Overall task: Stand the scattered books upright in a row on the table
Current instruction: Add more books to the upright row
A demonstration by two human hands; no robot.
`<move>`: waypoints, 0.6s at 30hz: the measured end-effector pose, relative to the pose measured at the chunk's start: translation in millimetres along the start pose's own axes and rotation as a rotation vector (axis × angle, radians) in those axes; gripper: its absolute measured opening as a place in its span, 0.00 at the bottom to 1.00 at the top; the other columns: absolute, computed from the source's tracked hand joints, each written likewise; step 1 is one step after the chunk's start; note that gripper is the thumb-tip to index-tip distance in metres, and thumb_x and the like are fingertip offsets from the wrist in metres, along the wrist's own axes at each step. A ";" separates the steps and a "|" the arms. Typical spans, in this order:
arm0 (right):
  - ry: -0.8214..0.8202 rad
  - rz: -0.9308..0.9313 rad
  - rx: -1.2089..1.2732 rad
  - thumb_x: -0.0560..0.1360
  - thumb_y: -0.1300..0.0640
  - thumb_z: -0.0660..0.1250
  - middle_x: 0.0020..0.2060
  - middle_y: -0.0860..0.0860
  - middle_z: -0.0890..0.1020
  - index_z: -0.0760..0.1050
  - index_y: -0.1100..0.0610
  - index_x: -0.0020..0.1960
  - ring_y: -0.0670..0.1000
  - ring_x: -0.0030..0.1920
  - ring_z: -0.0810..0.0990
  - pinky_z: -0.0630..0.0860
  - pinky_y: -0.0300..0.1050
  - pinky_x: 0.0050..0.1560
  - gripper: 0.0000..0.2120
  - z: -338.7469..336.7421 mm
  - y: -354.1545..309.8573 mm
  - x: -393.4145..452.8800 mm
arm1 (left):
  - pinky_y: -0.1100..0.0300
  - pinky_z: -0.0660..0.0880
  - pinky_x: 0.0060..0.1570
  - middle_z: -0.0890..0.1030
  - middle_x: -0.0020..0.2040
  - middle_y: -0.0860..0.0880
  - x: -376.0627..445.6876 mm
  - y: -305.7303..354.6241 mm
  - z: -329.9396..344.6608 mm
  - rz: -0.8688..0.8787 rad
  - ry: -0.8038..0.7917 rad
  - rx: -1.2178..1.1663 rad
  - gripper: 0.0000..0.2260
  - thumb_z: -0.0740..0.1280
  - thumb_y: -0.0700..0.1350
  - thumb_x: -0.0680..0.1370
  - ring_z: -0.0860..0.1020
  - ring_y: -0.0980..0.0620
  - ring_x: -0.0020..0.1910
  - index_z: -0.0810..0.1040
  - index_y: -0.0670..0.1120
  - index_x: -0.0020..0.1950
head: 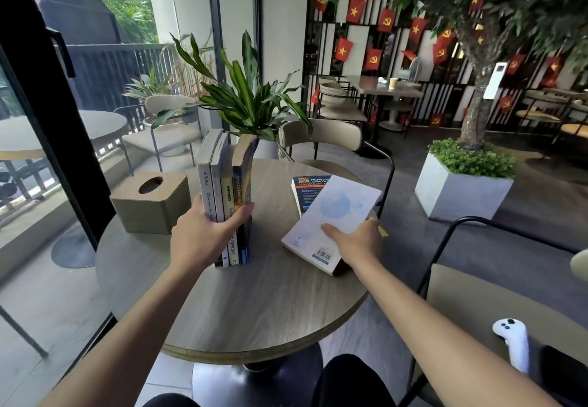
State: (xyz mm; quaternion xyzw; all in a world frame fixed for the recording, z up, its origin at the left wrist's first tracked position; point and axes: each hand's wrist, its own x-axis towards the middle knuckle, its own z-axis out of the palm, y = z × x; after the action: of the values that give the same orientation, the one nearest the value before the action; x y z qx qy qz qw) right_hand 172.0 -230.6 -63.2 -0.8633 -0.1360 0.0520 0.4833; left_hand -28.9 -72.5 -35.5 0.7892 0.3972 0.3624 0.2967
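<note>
Several books (226,181) stand upright in a row, spines toward me, at the middle left of the round wooden table (254,305). My left hand (203,231) wraps around their lower spines and holds them together. At the right, my right hand (353,241) grips the near edge of a white book (334,216), thumb on its cover, with the book tilted up off the table. A dark book with an orange band (302,185) lies flat beneath and behind the white one, partly hidden by it.
A wooden tissue box (149,203) sits left of the upright books. A potted plant (248,101) stands behind the table, with a beige chair (321,139) beyond. A white controller (512,343) lies on the seat at my right. A glass door (35,95) runs along the left.
</note>
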 end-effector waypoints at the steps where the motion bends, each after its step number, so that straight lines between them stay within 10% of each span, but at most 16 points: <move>1: 0.019 -0.026 0.021 0.70 0.45 0.77 0.58 0.55 0.82 0.66 0.63 0.62 0.58 0.58 0.80 0.75 0.46 0.47 0.33 -0.6 0.3 -1.4 | 0.52 0.81 0.46 0.83 0.58 0.48 0.8 -0.8 0.2 -0.001 -0.003 -0.004 0.45 0.62 0.79 0.63 0.81 0.46 0.52 0.71 0.48 0.69; 6: 0.006 -0.131 0.132 0.80 0.50 0.65 0.45 0.49 0.79 0.65 0.59 0.57 0.57 0.53 0.81 0.75 0.48 0.45 0.15 -0.3 -4.1 -14.2 | 0.48 0.82 0.47 0.83 0.57 0.48 1.4 -1.4 1.3 -0.005 0.006 -0.006 0.47 0.60 0.81 0.60 0.82 0.46 0.52 0.71 0.49 0.67; 18: 0.050 -0.456 0.300 0.78 0.62 0.68 0.54 0.60 0.81 0.62 0.56 0.55 0.61 0.52 0.81 0.77 0.52 0.45 0.15 35.0 -41.9 -33.3 | 0.49 0.82 0.46 0.82 0.60 0.46 5.3 -5.8 4.0 0.006 -0.011 -0.030 0.40 0.67 0.73 0.67 0.82 0.44 0.55 0.70 0.47 0.68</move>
State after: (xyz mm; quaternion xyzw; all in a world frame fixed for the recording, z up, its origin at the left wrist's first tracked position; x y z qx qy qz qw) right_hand 124.5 -190.7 -47.5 -0.7303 -0.3057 -0.0598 0.6080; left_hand -25.8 -65.8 -40.4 0.7877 0.3877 0.3651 0.3097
